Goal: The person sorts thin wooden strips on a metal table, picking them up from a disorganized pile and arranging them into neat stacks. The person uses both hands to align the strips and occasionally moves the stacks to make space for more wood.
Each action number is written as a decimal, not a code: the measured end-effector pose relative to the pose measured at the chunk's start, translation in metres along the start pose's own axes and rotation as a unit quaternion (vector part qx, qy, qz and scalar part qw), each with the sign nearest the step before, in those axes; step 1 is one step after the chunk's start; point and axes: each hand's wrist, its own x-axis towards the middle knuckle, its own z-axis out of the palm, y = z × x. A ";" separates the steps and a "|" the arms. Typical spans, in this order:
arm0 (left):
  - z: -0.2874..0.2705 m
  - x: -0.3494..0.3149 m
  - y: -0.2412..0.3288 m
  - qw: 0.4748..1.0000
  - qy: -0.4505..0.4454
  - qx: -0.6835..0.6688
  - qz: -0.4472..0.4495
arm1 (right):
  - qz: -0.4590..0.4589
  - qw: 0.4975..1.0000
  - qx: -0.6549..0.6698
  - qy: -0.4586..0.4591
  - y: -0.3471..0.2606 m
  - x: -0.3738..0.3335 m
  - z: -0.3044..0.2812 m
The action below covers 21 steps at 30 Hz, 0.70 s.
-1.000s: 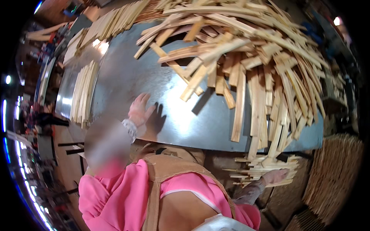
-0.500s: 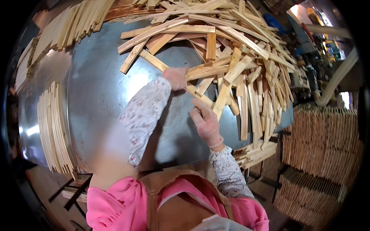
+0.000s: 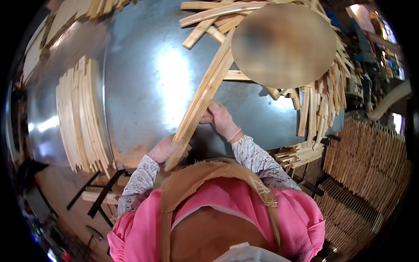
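Note:
A few long pale wooden strips [image 3: 201,98], laid side by side, slant across the metal table in front of me. My left hand [image 3: 165,147] in a light knitted glove is closed around their near end, close to my apron. Farther up, my right hand [image 3: 221,120], gloved too, has its fingers curled against the right side of the same strips. The strips' far end reaches the jumbled pile of wooden strips [image 3: 325,102]. A blurred oval hides much of that pile.
A neat row of wooden strips [image 3: 80,115] lies at the left on the metal table [image 3: 135,87], with more boards [image 3: 65,19] at the far left. Tall stacks of wooden pieces [image 3: 369,157] stand beyond the right edge. Machinery [image 3: 371,56] is at the far right.
Both hands have drawn back toward my body, away from the loose pile. The strips now lie between them at a slant. The left-hand row of strips is wider than before.

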 end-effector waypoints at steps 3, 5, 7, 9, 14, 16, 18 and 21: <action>-0.011 0.016 -0.052 0.979 0.133 0.059 0.142 | -0.005 0.983 -0.183 -0.018 0.009 0.032 0.035; -0.005 0.009 -0.051 0.943 0.266 0.158 0.126 | -0.051 0.972 -0.228 -0.011 0.017 0.050 0.038; 0.008 -0.015 -0.023 0.862 0.362 0.343 0.094 | -0.108 0.947 -0.301 0.018 0.029 0.064 0.033; 0.011 -0.017 -0.041 0.823 0.415 0.384 0.054 | -0.161 0.909 -0.380 0.055 0.031 0.058 0.037; 0.034 -0.001 -0.045 0.676 0.454 0.579 -0.038 | -0.125 0.896 -0.427 0.013 0.056 0.054 0.062; 0.029 0.019 -0.045 0.678 0.493 0.541 -0.066 | -0.162 0.833 -0.527 -0.043 0.026 0.034 0.066; 0.011 0.020 -0.050 0.691 0.524 0.497 -0.014 | -0.322 0.710 -0.620 -0.096 0.011 0.049 0.027; -0.013 -0.014 -0.075 0.630 0.612 0.477 0.018 | -0.590 0.435 -0.679 0.043 -0.094 0.063 -0.057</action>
